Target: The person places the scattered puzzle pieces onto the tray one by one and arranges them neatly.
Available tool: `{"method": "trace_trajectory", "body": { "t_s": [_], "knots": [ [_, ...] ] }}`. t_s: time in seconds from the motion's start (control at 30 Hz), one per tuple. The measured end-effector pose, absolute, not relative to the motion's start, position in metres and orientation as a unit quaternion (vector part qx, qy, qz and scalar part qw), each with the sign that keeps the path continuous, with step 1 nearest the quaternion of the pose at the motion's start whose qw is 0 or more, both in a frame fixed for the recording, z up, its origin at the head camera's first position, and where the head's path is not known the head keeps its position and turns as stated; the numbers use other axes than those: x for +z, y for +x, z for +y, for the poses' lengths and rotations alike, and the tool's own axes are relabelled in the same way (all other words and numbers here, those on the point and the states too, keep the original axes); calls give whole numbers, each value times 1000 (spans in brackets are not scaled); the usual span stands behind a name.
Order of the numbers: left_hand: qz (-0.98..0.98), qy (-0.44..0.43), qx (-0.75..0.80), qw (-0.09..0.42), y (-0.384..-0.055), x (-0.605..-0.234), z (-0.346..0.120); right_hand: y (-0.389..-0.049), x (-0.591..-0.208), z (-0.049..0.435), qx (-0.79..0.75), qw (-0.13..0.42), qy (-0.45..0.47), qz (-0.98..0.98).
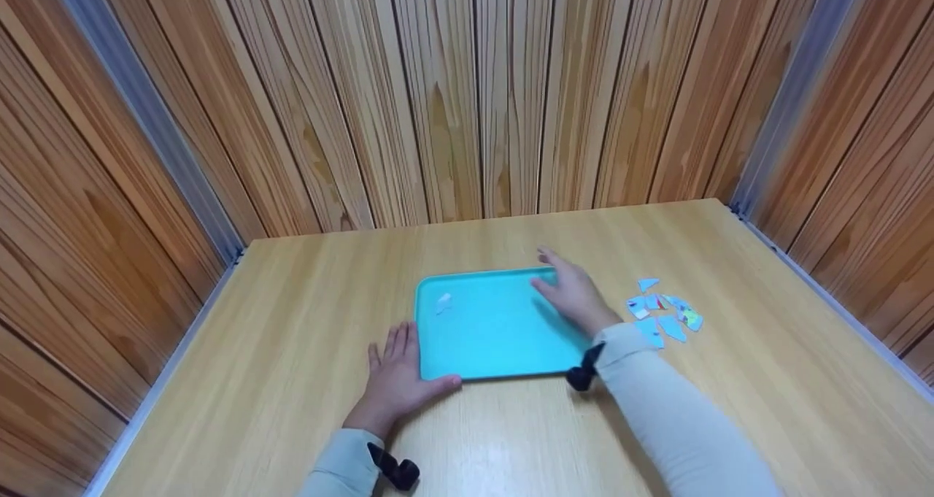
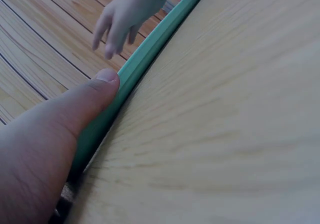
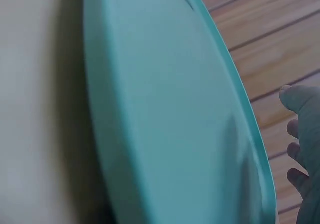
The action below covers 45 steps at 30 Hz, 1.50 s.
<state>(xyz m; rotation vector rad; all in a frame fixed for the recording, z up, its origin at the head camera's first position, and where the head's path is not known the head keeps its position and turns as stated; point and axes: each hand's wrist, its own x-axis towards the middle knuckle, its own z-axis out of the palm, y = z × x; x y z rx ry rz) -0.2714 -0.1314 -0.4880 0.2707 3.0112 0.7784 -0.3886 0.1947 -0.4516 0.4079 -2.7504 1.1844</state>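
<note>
A turquoise rectangular tray (image 1: 496, 336) lies on the table, with one small whitish, irregular piece (image 1: 444, 303) in its far left part. My left hand (image 1: 398, 384) is at the tray's near left corner, its straight fingers along the left side and the thumb along the near edge. In the left wrist view, that thumb's tip meets the tray's side wall (image 2: 145, 54). Above the tray's right end is my right hand (image 1: 576, 293), its fingers spread and holding nothing. The right wrist view shows it over at the right, beyond the tray's rim (image 3: 240, 86).
Several flat, light-blue pieces with coloured print (image 1: 671, 327) lie in a loose cluster on the table (image 1: 306, 322), right of the tray. Wood-patterned panels (image 1: 452, 95) enclose the table at the back and both sides.
</note>
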Motion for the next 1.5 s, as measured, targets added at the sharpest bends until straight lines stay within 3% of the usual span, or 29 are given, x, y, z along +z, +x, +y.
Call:
{"method": "trace_trajectory", "body": {
  "t_s": [0.53,0.77,1.5],
  "knots": [
    [964,85,250,6,-274,-489,-134,-386,-457,305,353,68,95,-928],
    [964,86,252,4,-275,-489,-133,-385,-459,337,349,33,62,-935],
    [965,87,247,4,-272,-490,-131,-381,-465,364,298,8,31,-954]
  ]
}}
